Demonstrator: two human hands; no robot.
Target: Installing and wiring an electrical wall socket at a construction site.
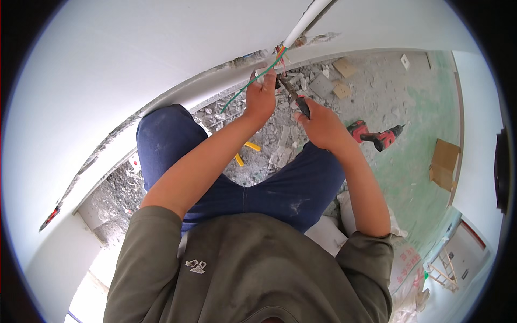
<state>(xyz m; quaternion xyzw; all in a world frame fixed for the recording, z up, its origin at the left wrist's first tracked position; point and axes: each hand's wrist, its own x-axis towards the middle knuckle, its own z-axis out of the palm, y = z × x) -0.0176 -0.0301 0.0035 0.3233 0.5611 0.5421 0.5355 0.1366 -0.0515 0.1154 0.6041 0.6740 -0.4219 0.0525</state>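
Note:
My right hand [320,127] is closed round the black handle of a narrow dark hand tool [293,92]; its exact kind is unclear. The tool's far end reaches a small dark part beside the fingers of my left hand [260,99]. Those left fingers are closed at a small white piece [259,72] against the wall, though what they grip is mostly hidden. A green wire [243,88] runs across the left fingers. It comes with other coloured wires from the lower end of a white conduit [305,24].
Broken rubble [280,134] covers the floor between my knees. A yellow-handled tool [251,146] lies in it. Right of my right hand is a red and black cordless drill [375,135]. A cardboard box [445,164] stands farther right. A groove [102,144] runs along the wall.

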